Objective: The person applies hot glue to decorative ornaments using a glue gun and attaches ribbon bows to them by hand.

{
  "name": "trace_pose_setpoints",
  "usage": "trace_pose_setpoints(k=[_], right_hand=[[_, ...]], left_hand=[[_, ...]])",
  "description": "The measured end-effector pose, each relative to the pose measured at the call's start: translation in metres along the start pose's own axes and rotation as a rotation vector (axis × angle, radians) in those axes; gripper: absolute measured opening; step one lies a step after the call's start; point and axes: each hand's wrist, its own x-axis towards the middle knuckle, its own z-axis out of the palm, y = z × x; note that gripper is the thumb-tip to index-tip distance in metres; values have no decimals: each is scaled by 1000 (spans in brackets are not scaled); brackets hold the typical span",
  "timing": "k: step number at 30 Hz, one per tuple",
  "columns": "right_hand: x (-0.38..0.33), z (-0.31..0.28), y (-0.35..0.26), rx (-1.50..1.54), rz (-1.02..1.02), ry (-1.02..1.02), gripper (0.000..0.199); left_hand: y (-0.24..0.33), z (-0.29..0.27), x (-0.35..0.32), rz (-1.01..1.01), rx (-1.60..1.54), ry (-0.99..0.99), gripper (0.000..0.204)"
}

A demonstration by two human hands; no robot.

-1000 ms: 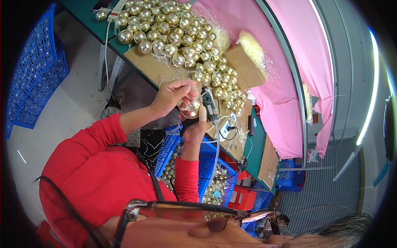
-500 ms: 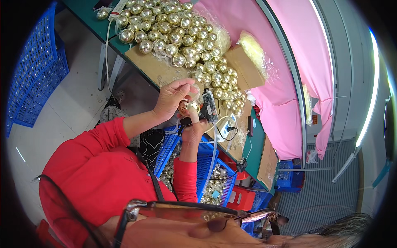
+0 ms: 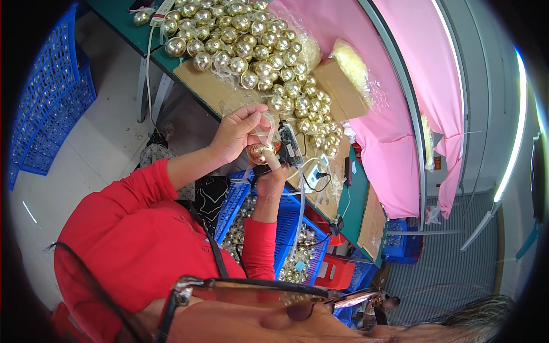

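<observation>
My left hand (image 3: 237, 134) is closed, pinching a pale translucent ribbon (image 3: 267, 128) between thumb and fingers. The ribbon runs down to the top of a shiny gold ball ornament (image 3: 257, 154) just below. My right hand (image 3: 271, 176) comes from beneath and grips the ball, with its thumb laid along the side; a pale covering shows on that digit. Part of the ball and the other fingers of this hand are hidden. Right beside the ball stands a small black device (image 3: 290, 147) with a pale label.
A large heap of gold balls (image 3: 243, 48) covers the far part of the green table (image 3: 123, 28). Beige cardboard (image 3: 211, 91) lies near the hands. Blue baskets (image 3: 286, 228) of small ornaments stand below. A white power strip (image 3: 315, 171) with cables lies at right, near a red stool (image 3: 334, 273).
My left fingertips have moved slightly up, and more of the ribbon shows between them and the ball. The ball has turned a little in my right hand.
</observation>
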Motion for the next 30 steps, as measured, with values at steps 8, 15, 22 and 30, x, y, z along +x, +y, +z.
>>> trace_pose_setpoints(k=[8, 15, 22, 30], right_hand=[[-2, 3, 8, -57, 23, 9, 39], [0, 1, 15, -161, -7, 25, 53], [-4, 0, 12, -208, 28, 20, 44], [-5, -7, 14, -201, -1, 48, 48]], left_hand=[[-1, -4, -6, -20, 14, 39, 26], [-11, -12, -11, -8, -11, 60, 26], [-9, -14, -13, -41, -29, 80, 26], [-7, -37, -8, -50, -54, 81, 28]])
